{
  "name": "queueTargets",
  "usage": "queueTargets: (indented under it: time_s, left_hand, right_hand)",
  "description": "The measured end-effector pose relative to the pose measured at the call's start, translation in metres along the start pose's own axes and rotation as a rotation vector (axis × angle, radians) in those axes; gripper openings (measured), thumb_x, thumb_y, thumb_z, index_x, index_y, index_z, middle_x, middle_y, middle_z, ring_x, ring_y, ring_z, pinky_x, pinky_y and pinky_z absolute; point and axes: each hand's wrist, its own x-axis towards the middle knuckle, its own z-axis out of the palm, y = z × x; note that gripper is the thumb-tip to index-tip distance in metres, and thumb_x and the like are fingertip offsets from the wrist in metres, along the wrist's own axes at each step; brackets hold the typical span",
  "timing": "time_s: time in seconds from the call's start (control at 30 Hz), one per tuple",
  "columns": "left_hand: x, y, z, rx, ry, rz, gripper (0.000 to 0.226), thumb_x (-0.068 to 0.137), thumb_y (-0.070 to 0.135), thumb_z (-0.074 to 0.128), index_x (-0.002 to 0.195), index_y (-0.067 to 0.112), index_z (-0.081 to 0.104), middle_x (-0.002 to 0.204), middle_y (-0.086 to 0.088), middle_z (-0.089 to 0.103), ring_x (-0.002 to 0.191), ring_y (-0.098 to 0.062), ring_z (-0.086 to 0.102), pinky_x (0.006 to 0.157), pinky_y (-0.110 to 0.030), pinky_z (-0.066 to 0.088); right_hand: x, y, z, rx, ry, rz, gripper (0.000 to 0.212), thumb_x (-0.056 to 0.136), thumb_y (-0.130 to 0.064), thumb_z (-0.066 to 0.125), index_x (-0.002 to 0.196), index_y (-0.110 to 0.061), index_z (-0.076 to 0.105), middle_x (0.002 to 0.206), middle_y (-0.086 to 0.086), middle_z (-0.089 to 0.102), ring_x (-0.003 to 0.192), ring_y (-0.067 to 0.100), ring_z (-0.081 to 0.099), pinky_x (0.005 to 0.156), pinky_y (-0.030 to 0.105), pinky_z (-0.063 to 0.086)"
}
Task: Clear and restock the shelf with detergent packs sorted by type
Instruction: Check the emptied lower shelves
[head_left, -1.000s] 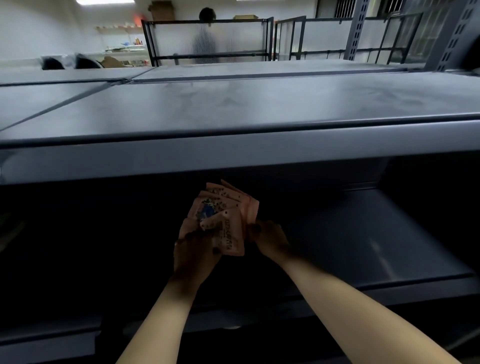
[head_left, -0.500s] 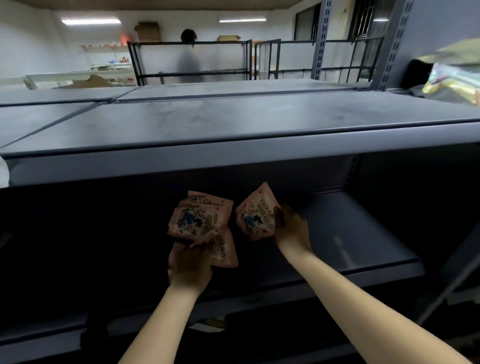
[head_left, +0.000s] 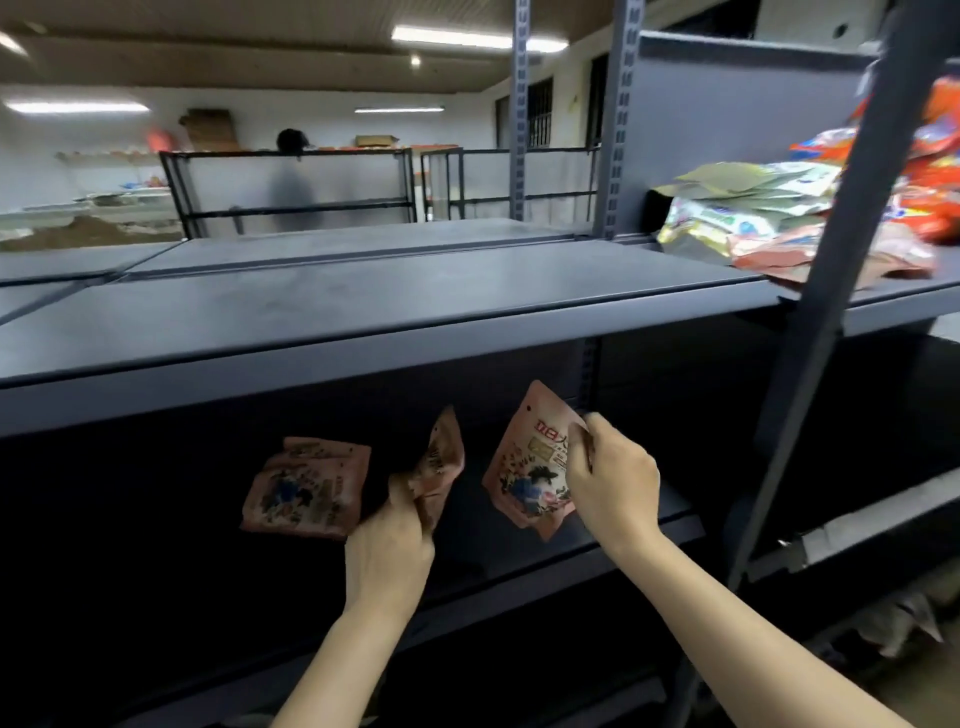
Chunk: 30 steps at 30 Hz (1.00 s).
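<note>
My left hand (head_left: 388, 540) is closed around a crumpled pink pack (head_left: 439, 465), fingers wrapped over its lower end so the pack sticks up and tilts to the right. My right hand (head_left: 613, 483) pinches the right edge of another pink pack (head_left: 524, 467) between thumb and fingers, holding it upright with its printed face toward me. Both hands reach into the dark lower shelf (head_left: 649, 525), under the grey upper shelf board (head_left: 363, 306). To the left of my left hand I see a small stack of pink packs (head_left: 306, 486), just beside the crumpled one; it looks to be lying flat on the lower shelf, though the shadow there makes it hard to be sure. Far to the right, on the upper board behind a slanted metal post (head_left: 852, 249), a loose pile of other packs (head_left: 769, 218) sits, yellow-green ones nearer the middle and orange-red ones at the right edge.
</note>
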Motion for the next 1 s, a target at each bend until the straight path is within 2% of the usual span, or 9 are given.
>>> queueTargets:
  time_s: [0.17,0.33,0.53,0.6,0.7,0.77,0.83,0.93,1.0]
  left_hand:
    - [-0.010,0.052,0.000,-0.184,0.152,0.191,0.034,0.089,0.027,0.055,0.108,-0.001,0.054,0.057,-0.006,0.064,0.048,-0.028,0.063,0.044,-0.030,0.044]
    - [-0.020,0.116,-0.005,-0.338,0.342,0.412,0.066,0.095,0.063,0.018,0.104,0.007,0.051,0.058,-0.003,0.065,0.043,-0.022,0.062,0.036,-0.029,0.046]
    - [-0.034,0.216,-0.009,-0.444,0.534,0.468,0.048,0.096,0.056,0.027,0.105,0.012,0.045,0.070,-0.002,0.068,0.051,-0.015,0.064,0.044,-0.018,0.042]
    - [-0.034,0.254,-0.009,-0.488,0.594,0.470,0.043,0.096,0.054,0.033,0.105,0.013,0.045,0.074,0.005,0.064,0.058,0.000,0.057,0.054,-0.008,0.039]
    - [-0.028,0.311,-0.008,-0.537,0.661,0.459,0.026,0.089,0.037,0.048,0.104,0.016,0.044,0.081,0.013,0.056,0.069,0.000,0.054,0.068,-0.001,0.036]
    - [-0.023,0.348,-0.007,-0.546,0.693,0.476,0.022,0.088,0.031,0.048,0.103,0.016,0.044,0.082,0.013,0.056,0.081,-0.008,0.057,0.068,-0.005,0.038]
    - [-0.016,0.382,-0.004,-0.533,0.724,0.495,0.019,0.089,0.029,0.047,0.103,0.017,0.043,0.079,0.010,0.060,0.081,-0.013,0.057,0.064,-0.013,0.039]
    - [-0.002,0.430,0.005,-0.490,0.737,0.515,0.018,0.091,0.030,0.045,0.104,0.018,0.043,0.076,0.000,0.067,0.060,-0.015,0.061,0.057,-0.021,0.042]
    - [0.008,0.457,0.011,-0.468,0.742,0.517,0.019,0.092,0.033,0.044,0.104,0.019,0.042,0.075,-0.002,0.068,0.056,-0.020,0.063,0.054,-0.024,0.041]
  right_hand:
    - [0.011,0.028,-0.050,-0.023,0.237,-0.082,0.028,0.089,-0.030,0.043,0.075,-0.013,0.060,0.057,-0.004,0.059,0.045,0.018,0.054,0.043,0.025,0.036]
    - [0.032,0.065,-0.111,0.036,0.404,-0.150,0.031,0.086,-0.032,0.041,0.076,-0.013,0.064,0.061,-0.004,0.064,0.047,0.014,0.057,0.041,0.026,0.042]
    - [0.070,0.118,-0.175,0.167,0.549,-0.170,0.030,0.084,-0.030,0.043,0.069,-0.013,0.063,0.057,-0.008,0.058,0.048,0.013,0.054,0.044,0.024,0.043]
    - [0.087,0.136,-0.196,0.201,0.573,-0.148,0.029,0.084,-0.029,0.045,0.070,-0.013,0.064,0.058,-0.007,0.058,0.049,0.015,0.056,0.046,0.024,0.045]
    - [0.120,0.164,-0.232,0.212,0.595,-0.112,0.023,0.082,-0.023,0.049,0.072,-0.013,0.066,0.058,-0.007,0.056,0.052,0.019,0.056,0.049,0.018,0.038]
    - [0.144,0.184,-0.255,0.215,0.603,-0.078,0.023,0.082,-0.024,0.048,0.072,-0.013,0.066,0.061,-0.001,0.061,0.059,0.024,0.059,0.054,0.024,0.038]
    - [0.171,0.205,-0.279,0.219,0.620,-0.040,0.027,0.082,-0.026,0.046,0.079,-0.012,0.069,0.072,0.008,0.069,0.071,0.031,0.061,0.064,0.031,0.041]
    - [0.214,0.235,-0.311,0.182,0.617,0.032,0.025,0.089,-0.022,0.045,0.090,-0.011,0.068,0.089,0.015,0.070,0.087,0.035,0.060,0.067,0.032,0.035]
    - [0.242,0.255,-0.325,0.145,0.614,0.063,0.025,0.095,-0.020,0.042,0.098,-0.010,0.065,0.097,0.017,0.068,0.092,0.037,0.059,0.066,0.031,0.028]
